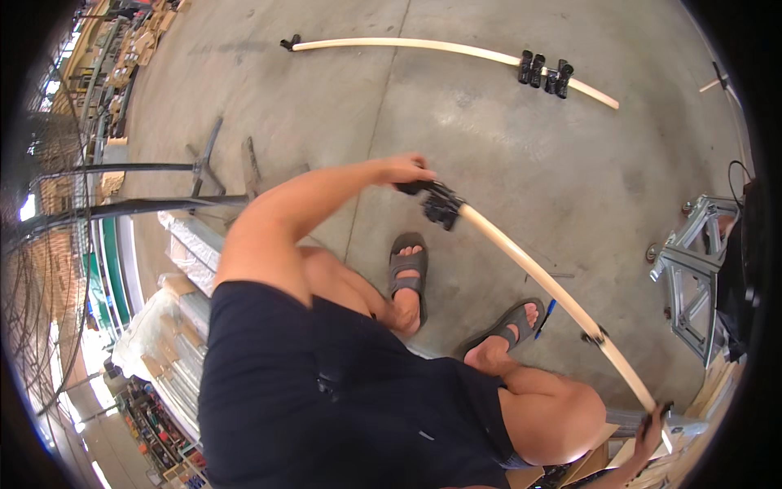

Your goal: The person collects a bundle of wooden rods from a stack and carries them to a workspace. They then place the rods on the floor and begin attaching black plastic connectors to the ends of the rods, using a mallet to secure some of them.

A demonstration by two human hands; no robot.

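So, going by the clock from the middle of the head view: left grip (414, 169) is up near 12, fingers on the black clamps (441, 208) at one end of a pale pole (529, 262). Right grip (648, 433) is down at 4, wrapped around the pole near its other end. There's a small dark fitting (595, 336) partway along. A second pole (432, 44) lies on the floor (481, 155) from 11 to 2, more black clamps (544, 72) on it. Metal frame (700, 269) at 3, blue pen (546, 318) by the right sandal (509, 326).
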